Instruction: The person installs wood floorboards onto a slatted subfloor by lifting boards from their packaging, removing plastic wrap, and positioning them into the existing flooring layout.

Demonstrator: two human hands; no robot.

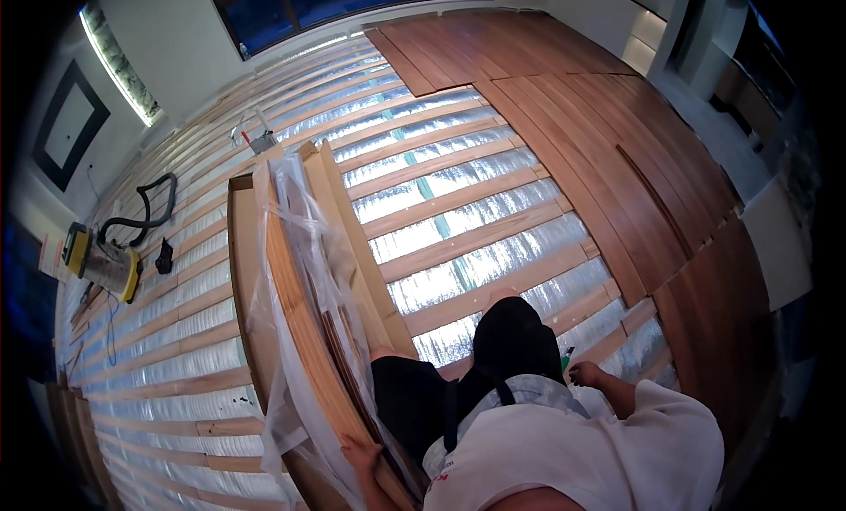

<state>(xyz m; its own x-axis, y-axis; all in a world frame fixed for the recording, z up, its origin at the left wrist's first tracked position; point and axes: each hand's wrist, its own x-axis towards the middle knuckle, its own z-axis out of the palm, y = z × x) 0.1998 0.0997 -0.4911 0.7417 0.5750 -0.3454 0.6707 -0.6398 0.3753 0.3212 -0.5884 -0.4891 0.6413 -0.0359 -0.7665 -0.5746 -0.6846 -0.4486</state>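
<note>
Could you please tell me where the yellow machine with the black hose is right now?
In the head view, the yellow machine with the black hose sits far left on the wooden floor battens, beside a small black object, near the white wall.

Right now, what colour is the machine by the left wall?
Yellow and grey machine, with a black hose; the head view shows it.

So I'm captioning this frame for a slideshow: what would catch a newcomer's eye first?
The stack of wooden floorboards in torn clear plastic wrap runs up the middle-left, with the left hand on its near end. Around it, silver foil underlay gleams between wooden battens; finished plank flooring fills the right.
</note>
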